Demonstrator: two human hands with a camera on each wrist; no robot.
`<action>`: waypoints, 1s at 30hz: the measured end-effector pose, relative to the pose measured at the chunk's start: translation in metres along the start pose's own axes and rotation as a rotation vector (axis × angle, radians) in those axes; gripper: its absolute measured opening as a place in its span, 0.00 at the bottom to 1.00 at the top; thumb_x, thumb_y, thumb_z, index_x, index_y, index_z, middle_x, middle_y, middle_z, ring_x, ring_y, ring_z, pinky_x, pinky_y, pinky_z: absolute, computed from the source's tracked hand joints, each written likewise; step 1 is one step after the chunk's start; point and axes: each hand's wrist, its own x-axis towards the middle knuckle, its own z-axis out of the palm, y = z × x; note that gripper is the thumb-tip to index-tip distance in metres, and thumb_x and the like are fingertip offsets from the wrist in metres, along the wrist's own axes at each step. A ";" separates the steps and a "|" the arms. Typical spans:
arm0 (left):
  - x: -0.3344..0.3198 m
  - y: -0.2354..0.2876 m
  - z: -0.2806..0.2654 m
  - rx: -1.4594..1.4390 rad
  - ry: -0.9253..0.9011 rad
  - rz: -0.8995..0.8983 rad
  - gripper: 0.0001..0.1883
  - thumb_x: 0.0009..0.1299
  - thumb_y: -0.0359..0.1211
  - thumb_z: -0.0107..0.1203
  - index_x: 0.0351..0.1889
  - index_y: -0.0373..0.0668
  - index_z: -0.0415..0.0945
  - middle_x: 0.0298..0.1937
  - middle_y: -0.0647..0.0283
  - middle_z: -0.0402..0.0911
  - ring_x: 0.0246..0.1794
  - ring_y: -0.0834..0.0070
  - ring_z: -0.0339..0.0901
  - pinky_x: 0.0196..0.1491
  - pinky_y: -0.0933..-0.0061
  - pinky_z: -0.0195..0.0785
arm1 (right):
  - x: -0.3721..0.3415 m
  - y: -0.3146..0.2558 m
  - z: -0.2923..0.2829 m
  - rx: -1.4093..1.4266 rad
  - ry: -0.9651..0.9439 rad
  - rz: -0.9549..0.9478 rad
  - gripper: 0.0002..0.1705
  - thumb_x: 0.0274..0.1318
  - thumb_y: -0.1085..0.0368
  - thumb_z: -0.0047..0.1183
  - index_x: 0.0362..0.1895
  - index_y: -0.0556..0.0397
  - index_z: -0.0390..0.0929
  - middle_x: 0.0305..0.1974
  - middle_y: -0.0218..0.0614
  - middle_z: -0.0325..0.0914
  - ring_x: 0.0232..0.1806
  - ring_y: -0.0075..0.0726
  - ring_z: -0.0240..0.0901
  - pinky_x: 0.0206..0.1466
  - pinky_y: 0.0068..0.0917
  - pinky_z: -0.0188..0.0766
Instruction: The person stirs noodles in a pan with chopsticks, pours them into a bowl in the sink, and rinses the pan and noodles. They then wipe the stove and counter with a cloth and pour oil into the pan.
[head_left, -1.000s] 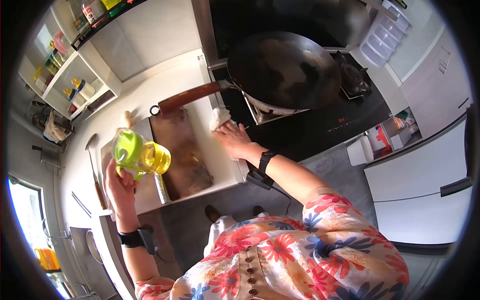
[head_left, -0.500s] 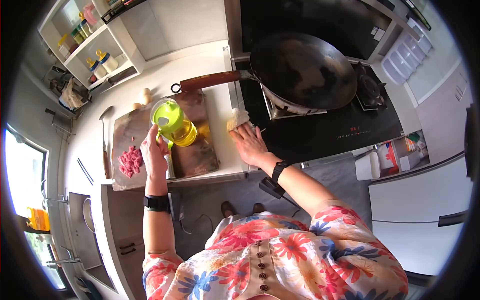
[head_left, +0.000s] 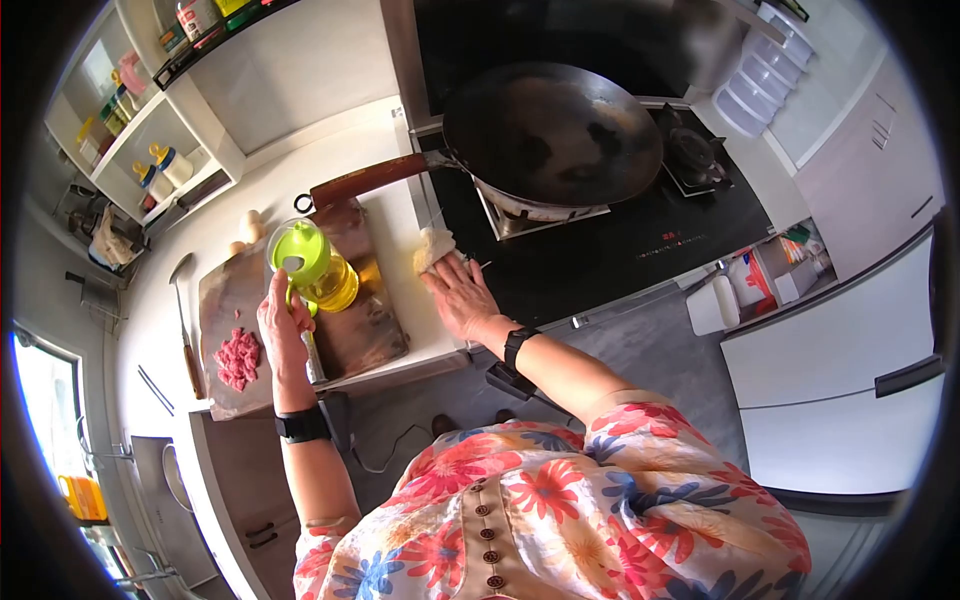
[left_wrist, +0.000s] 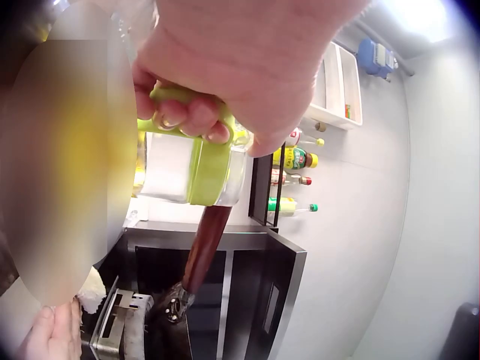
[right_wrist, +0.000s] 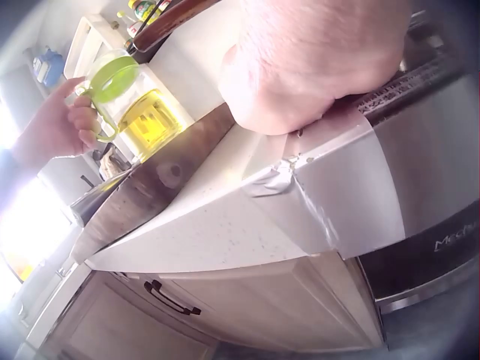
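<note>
My left hand (head_left: 287,325) grips the green handle of a clear oil jug (head_left: 333,288) with a green lid and yellow oil inside. In the head view the jug overlaps the dark cutting board (head_left: 375,325); the right wrist view shows the same jug (right_wrist: 150,120) above the board. My right hand (head_left: 462,300) lies with fairly straight fingers on a crumpled whitish cloth (head_left: 434,250), on the counter strip beside the black cooktop (head_left: 560,260). A small pile of chopped raw meat (head_left: 237,360) sits on the board's left part.
A large black wok (head_left: 550,135) stands on the cooktop, its wooden handle (head_left: 370,182) reaching left over the counter. A ladle (head_left: 186,325) lies left of the board, and eggs (head_left: 250,220) rest behind it. A metal-looking blade (head_left: 314,360) lies at the board's front.
The jug has moved right from over the meat, which now shows, and stands straighter than before. The right hand and cloth have shifted slightly toward the counter's front. The head view has also shifted.
</note>
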 end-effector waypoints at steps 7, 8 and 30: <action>-0.002 0.002 0.001 0.022 0.014 0.013 0.24 0.67 0.49 0.49 0.13 0.48 0.58 0.09 0.74 0.51 0.09 0.84 0.51 0.15 0.80 0.51 | 0.000 0.001 0.005 0.020 0.053 -0.001 0.28 0.55 0.61 0.39 0.63 0.46 0.58 0.67 0.40 0.47 0.71 0.45 0.37 0.69 0.54 0.35; -0.003 0.002 0.001 0.021 0.010 0.014 0.24 0.67 0.50 0.49 0.13 0.48 0.58 0.09 0.74 0.51 0.09 0.84 0.51 0.15 0.80 0.51 | 0.000 0.001 0.005 0.026 0.050 -0.002 0.28 0.55 0.61 0.39 0.62 0.46 0.58 0.67 0.40 0.48 0.71 0.45 0.37 0.69 0.54 0.35; 0.003 -0.006 -0.009 -0.030 -0.002 -0.022 0.23 0.67 0.50 0.50 0.16 0.47 0.61 0.09 0.73 0.53 0.09 0.83 0.53 0.16 0.79 0.52 | 0.000 0.000 0.009 0.045 0.101 -0.008 0.26 0.56 0.60 0.39 0.60 0.46 0.61 0.66 0.40 0.50 0.70 0.46 0.39 0.67 0.56 0.39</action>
